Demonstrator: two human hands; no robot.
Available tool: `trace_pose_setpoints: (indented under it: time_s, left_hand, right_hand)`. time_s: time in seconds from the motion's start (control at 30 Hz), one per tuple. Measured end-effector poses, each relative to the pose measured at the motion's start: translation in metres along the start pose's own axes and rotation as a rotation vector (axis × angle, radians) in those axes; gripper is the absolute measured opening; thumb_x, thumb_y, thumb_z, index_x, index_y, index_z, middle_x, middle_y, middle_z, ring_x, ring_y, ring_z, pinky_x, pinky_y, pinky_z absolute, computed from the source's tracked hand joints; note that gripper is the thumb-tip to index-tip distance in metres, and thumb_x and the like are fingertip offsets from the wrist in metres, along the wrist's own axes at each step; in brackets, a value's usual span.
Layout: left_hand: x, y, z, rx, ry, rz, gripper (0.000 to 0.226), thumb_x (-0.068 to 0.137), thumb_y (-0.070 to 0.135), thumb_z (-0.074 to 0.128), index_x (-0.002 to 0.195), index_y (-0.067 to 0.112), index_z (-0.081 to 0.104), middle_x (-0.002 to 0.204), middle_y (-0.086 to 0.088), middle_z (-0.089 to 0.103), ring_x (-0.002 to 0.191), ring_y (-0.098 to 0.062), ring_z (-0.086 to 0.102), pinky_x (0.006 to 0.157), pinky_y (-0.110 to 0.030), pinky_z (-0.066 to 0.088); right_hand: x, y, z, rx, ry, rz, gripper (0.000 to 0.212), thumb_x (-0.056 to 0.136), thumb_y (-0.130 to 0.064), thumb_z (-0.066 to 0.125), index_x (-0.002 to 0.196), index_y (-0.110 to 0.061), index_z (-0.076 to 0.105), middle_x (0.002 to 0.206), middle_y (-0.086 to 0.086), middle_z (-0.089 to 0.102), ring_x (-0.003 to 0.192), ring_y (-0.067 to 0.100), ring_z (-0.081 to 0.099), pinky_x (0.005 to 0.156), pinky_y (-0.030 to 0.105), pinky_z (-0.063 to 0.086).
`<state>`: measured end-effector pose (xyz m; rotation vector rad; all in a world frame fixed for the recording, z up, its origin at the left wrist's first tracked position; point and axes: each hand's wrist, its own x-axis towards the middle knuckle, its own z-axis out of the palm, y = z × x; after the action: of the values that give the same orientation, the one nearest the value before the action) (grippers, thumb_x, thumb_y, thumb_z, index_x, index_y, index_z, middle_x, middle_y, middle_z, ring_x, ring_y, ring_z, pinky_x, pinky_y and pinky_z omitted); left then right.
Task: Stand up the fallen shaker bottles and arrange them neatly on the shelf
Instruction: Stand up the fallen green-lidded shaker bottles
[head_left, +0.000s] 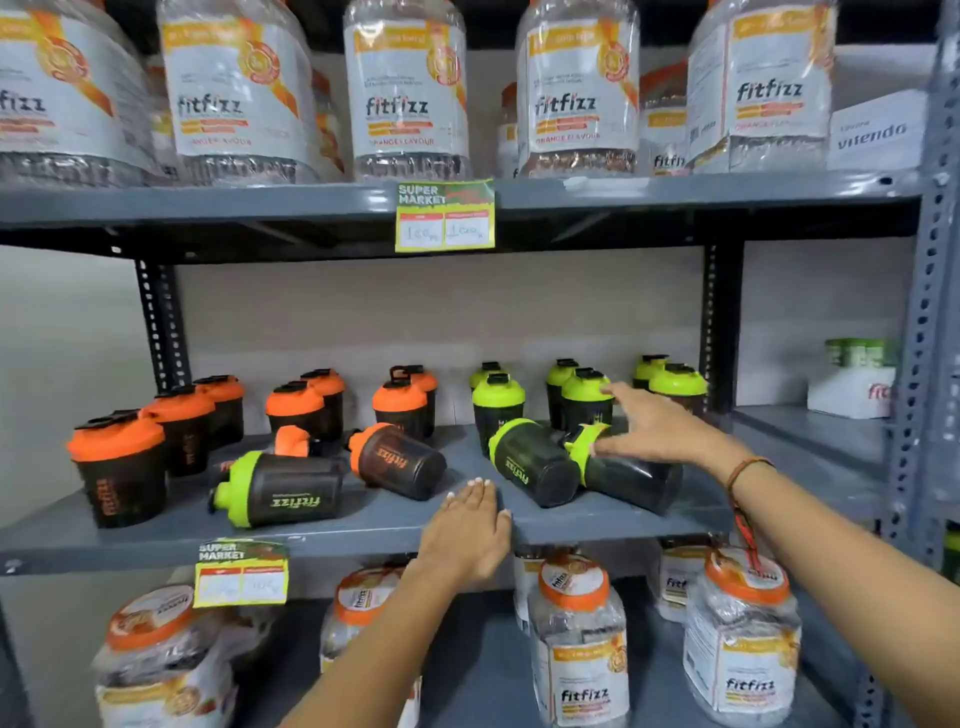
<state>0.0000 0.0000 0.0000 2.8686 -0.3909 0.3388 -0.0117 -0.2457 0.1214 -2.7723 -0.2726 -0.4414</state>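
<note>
Four shaker bottles are lying on their sides along the front of the middle shelf (363, 525). Your right hand (660, 428) is reaching over the rightmost of them, a fallen green-lidded bottle (628, 470), with fingers spread wide and the thumb touching its lid; nothing is gripped yet. Just to the left of that hand, a second fallen green-lidded bottle (535, 462) is lying tilted with its base toward you, touching the first. Your left hand (467, 530) is resting flat and open on the shelf's front edge, holding nothing, just below and left of that pair. Further left of it, a fallen orange-lidded bottle (397, 460) is lying with its base toward you, and beyond that a green-lidded bottle on its side (280, 488) is pointing its lid to the left. Behind your right hand, upright green-lidded shakers (498, 402) are standing in rows; behind and left of your left hand, upright orange-lidded shakers (119, 467) are lining the back and left end. Large fitfizz jars (405, 93) are filling the shelf above, and more jars (576, 644) are sitting below your arms.
</note>
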Motion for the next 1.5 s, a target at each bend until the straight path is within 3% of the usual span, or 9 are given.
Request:
trace_pose_setpoints:
  time_s: [0.13, 0.33, 0.43, 0.7, 0.8, 0.9, 1.0, 1.2, 1.5]
  left_hand:
    - [0.020, 0.001, -0.002, 0.017, -0.041, -0.021, 0.060, 0.102, 0.038, 0.021, 0.153, 0.006, 0.021, 0.163, -0.012, 0.019, 0.150, -0.024, 0.017, 0.120, -0.037, 0.009]
    - [0.040, 0.001, -0.001, 0.011, -0.097, -0.024, 0.060, 0.101, 0.037, 0.021, 0.151, 0.006, 0.025, 0.162, -0.013, 0.019, 0.150, -0.023, 0.017, 0.121, -0.038, 0.013]
    - [0.043, 0.000, 0.001, 0.032, -0.105, -0.014, 0.061, 0.100, 0.038, 0.020, 0.152, 0.006, 0.022, 0.163, -0.012, 0.017, 0.151, -0.021, 0.014, 0.121, -0.037, 0.012]
    - [0.042, -0.003, 0.006, 0.055, -0.061, 0.006, 0.061, 0.100, 0.039, 0.019, 0.152, 0.008, 0.024, 0.163, -0.011, 0.019, 0.150, -0.021, 0.017, 0.121, -0.036, 0.012]
    - [0.042, -0.004, 0.007, 0.065, -0.057, 0.008, 0.062, 0.101, 0.039, 0.019, 0.153, 0.008, 0.022, 0.163, -0.010, 0.018, 0.150, -0.020, 0.016, 0.121, -0.036, 0.011]
    - [0.042, -0.003, 0.008, 0.077, -0.040, 0.006, 0.061, 0.101, 0.039, 0.019, 0.153, 0.008, 0.022, 0.163, -0.010, 0.018, 0.150, -0.020, 0.016, 0.121, -0.035, 0.012]
    - [0.041, -0.001, 0.008, 0.086, -0.033, 0.007, 0.060, 0.101, 0.039, 0.019, 0.153, 0.009, 0.022, 0.163, -0.009, 0.018, 0.150, -0.020, 0.016, 0.121, -0.035, 0.011]
    - [0.039, -0.002, 0.009, 0.106, -0.007, 0.017, 0.060, 0.101, 0.038, 0.019, 0.153, 0.008, 0.024, 0.162, -0.010, 0.021, 0.150, -0.019, 0.019, 0.120, -0.035, 0.014]
    - [0.040, -0.002, 0.009, 0.096, -0.002, 0.010, 0.060, 0.101, 0.039, 0.021, 0.153, 0.010, 0.024, 0.163, -0.008, 0.021, 0.150, -0.017, 0.017, 0.120, -0.034, 0.011]
  right_hand:
    - [0.012, 0.011, 0.012, -0.155, -0.241, 0.106, 0.106, 0.067, -0.051, 0.083, 0.149, -0.009, 0.032, 0.148, 0.014, 0.049, 0.131, 0.034, 0.050, 0.105, 0.048, 0.045]
    - [0.021, 0.018, 0.030, -0.293, -0.214, 0.114, 0.120, 0.057, -0.060, 0.086, 0.150, -0.009, 0.030, 0.154, 0.009, 0.043, 0.139, 0.034, 0.045, 0.107, 0.050, 0.044]
    - [0.022, 0.025, 0.037, -0.295, -0.185, 0.132, 0.114, 0.056, -0.064, 0.086, 0.143, -0.011, 0.037, 0.151, 0.006, 0.046, 0.135, 0.033, 0.048, 0.104, 0.048, 0.046]
    - [0.026, 0.052, 0.044, -0.096, 0.001, 0.170, 0.089, 0.050, -0.069, 0.077, 0.117, -0.017, 0.052, 0.120, 0.006, 0.063, 0.104, 0.030, 0.060, 0.086, 0.043, 0.054]
    - [0.029, 0.072, 0.037, 0.120, 0.217, 0.214, 0.102, 0.054, -0.068, 0.080, 0.134, -0.013, 0.049, 0.129, 0.011, 0.062, 0.119, 0.036, 0.055, 0.095, 0.045, 0.049]
    - [0.031, 0.092, 0.032, 0.338, 0.505, 0.251, 0.094, 0.056, -0.060, 0.087, 0.131, -0.015, 0.051, 0.125, 0.011, 0.064, 0.117, 0.037, 0.058, 0.089, 0.040, 0.047]
    - [0.029, 0.109, 0.035, 0.519, 0.651, 0.363, 0.090, 0.058, -0.053, 0.090, 0.129, -0.017, 0.048, 0.127, 0.011, 0.063, 0.116, 0.036, 0.060, 0.089, 0.041, 0.047]
    - [0.015, 0.132, 0.060, 0.618, 0.737, 0.468, 0.095, 0.057, -0.042, 0.095, 0.129, -0.012, 0.041, 0.127, 0.013, 0.060, 0.117, 0.036, 0.059, 0.089, 0.042, 0.046]
    - [0.012, 0.135, 0.071, 0.576, 0.777, 0.416, 0.114, 0.058, -0.048, 0.094, 0.144, -0.014, 0.027, 0.141, 0.014, 0.050, 0.129, 0.039, 0.050, 0.101, 0.050, 0.043]
